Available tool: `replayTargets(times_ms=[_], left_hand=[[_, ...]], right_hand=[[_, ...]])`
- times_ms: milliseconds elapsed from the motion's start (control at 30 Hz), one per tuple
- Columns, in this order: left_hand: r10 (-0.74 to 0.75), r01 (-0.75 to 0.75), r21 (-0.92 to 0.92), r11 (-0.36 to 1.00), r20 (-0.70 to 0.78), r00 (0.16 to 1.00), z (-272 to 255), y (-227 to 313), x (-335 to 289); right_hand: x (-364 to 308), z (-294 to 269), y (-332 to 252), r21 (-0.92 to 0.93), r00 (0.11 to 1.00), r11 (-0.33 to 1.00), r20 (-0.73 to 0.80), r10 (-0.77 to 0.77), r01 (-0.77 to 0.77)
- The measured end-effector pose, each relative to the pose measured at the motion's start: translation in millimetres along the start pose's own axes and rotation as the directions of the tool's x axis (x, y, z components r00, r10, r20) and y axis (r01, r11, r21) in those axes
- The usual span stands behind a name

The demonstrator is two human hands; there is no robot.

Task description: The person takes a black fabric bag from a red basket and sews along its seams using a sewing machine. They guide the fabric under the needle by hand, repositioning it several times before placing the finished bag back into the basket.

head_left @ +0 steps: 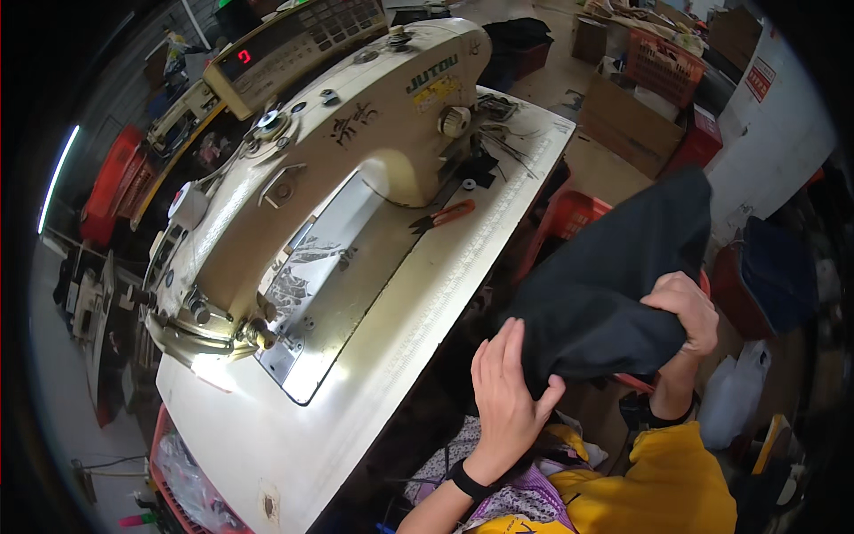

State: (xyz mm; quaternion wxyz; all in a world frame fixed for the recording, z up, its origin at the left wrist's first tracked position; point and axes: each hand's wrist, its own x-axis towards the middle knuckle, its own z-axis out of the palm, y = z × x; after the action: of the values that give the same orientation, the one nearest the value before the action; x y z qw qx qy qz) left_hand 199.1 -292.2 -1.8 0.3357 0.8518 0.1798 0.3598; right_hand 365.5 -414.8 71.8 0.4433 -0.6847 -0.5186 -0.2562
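Note:
A piece of black cloth (596,276) is raised over my lap, to the right of the sewing table. My right hand (685,310) is closed on its right side, with the fingers curled over the fabric. Against the cloth's lower left edge rests my left hand (509,384), its fingers stretched out and its thumb apart. Left of my hands stands a white sewing machine (302,151) with its lamp lit near the needle. On the table beside it lie orange-handled thread snips (443,216).
The white tabletop (374,418) has a slanting front edge close to my left hand. A red basket (569,218) stands behind the black cloth. Cardboard boxes (623,125) are at the back right, and a white plastic bag (734,392) sits low on the right.

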Motion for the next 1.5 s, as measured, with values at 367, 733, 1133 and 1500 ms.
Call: replayTargets(times_ms=[367, 733, 1133, 1500], left_hand=[[-0.112, 0.096, -0.194, 0.976, -0.073, 0.991, -36.9, -40.9, 17.0], [0.401, -0.212, 0.380, 0.900, -0.538, 0.742, -62.5, 14.0, 19.3], [-0.132, 0.234, 0.374, 0.897, -0.278, 0.951, -14.4, -46.7, -51.9], [-0.137, 0.199, 0.189, 0.962, -0.297, 0.945, -103.0, -65.1, -80.2]], right_hand=[[-26.8, -60.8, 43.8, -0.198, 0.846, 0.877, -0.419, 0.329, -0.438], [15.7, 47.5, -24.0, 0.124, 0.953, 0.952, 0.082, -0.292, 0.281], [51.3, 64.2, -92.4, 0.372, 0.962, 0.899, 0.054, -0.267, 0.229], [64.1, 58.0, -83.0, 0.182, 0.989, 0.972, -0.013, -0.148, 0.147]])
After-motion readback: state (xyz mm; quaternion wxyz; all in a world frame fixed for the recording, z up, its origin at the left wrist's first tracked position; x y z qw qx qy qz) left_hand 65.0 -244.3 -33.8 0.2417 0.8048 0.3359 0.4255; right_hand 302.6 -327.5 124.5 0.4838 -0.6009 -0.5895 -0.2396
